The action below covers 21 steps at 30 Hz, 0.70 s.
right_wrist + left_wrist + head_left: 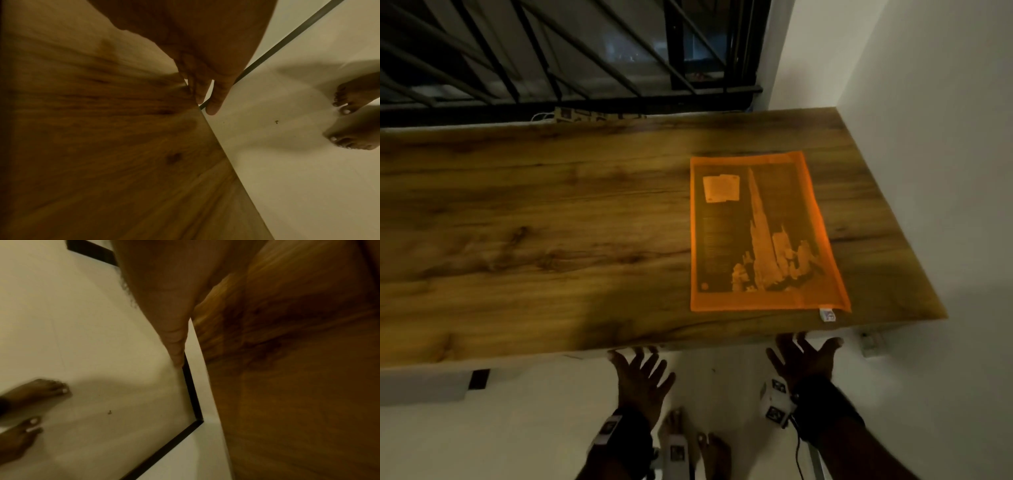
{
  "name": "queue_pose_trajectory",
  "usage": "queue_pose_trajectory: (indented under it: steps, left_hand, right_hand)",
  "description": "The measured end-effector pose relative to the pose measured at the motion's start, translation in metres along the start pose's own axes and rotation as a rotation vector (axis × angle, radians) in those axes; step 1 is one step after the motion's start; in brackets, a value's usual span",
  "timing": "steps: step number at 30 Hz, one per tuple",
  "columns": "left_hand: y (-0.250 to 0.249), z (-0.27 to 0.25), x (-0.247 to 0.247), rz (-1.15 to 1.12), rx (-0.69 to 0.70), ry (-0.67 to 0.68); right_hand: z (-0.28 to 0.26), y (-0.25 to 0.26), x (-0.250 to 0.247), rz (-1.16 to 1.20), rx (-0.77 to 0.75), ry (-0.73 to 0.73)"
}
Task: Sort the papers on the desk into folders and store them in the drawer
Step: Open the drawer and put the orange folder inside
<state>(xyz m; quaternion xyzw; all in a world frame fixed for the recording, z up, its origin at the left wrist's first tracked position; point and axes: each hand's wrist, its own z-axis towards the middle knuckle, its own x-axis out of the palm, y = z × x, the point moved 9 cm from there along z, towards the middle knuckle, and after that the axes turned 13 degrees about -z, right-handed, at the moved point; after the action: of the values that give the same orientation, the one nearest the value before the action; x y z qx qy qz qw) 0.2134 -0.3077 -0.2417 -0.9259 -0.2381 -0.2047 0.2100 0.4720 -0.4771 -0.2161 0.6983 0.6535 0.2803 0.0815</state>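
Both hands were spread flat, fingers apart, w/ tips at bench (pixel 534 212) front edge: left hand (pixel 641 380) lower centre, right hand (pixel 803 361) lower right. Orange folder (pixel 763 233) lay on bench, frame right.

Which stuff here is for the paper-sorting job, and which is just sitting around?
For the job:
- orange folder with papers inside, lying flat on the desk
- left hand and right hand, open, at the desk's front edge

Just sitting around:
- window bars
- patterned strip behind the desk
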Motion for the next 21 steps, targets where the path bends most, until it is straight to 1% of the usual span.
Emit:
queue_pose_trajectory:
  steps: [2,4,6,11,16,21]
  left_hand:
    - [0.000,0.006,0.008,-0.169,0.021,0.046]
    - [0.002,0.006,0.009,-0.226,0.029,0.055]
    - [0.004,0.005,0.007,-0.216,0.023,0.059]
    - [0.006,0.002,-0.009,-0.222,-0.012,0.004]
    - [0.023,-0.018,-0.043,-0.310,-0.042,0.016]
    - [0.045,-0.050,-0.090,-0.215,-0.004,-0.041]
  right_hand:
    - [0.006,0.003,0.003,0.007,0.005,0.034]
    - [0.008,0.004,0.000,-0.007,0.015,0.054]
    - [0.006,0.005,0.000,-0.025,0.017,0.071]
    - [0.000,-0.003,-0.012,-0.034,0.018,0.053]
    - [-0.024,-0.022,-0.045,-0.052,0.005,0.024]
    - [-0.054,-0.047,-0.092,-0.051,-0.016,-0.017]
